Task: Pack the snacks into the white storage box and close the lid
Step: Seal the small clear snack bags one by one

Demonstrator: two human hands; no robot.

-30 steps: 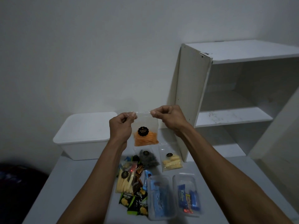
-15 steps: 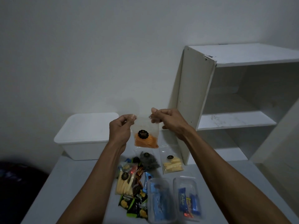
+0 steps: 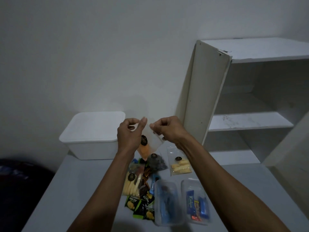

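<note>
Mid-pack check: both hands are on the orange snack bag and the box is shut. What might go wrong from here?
1. The white box has its lid on, and both the left hand and right hand pinch the orange snack bag; one hand must let go first.
2. The bag hangs tilted over the snack pile; a slip could scatter it.

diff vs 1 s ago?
Both hands, left hand and right hand, lowered the orange snack bag slightly and tilted it from level to slanting down-left; both still pinch its top. White storage box still lidded; table snacks unmoved.
</note>
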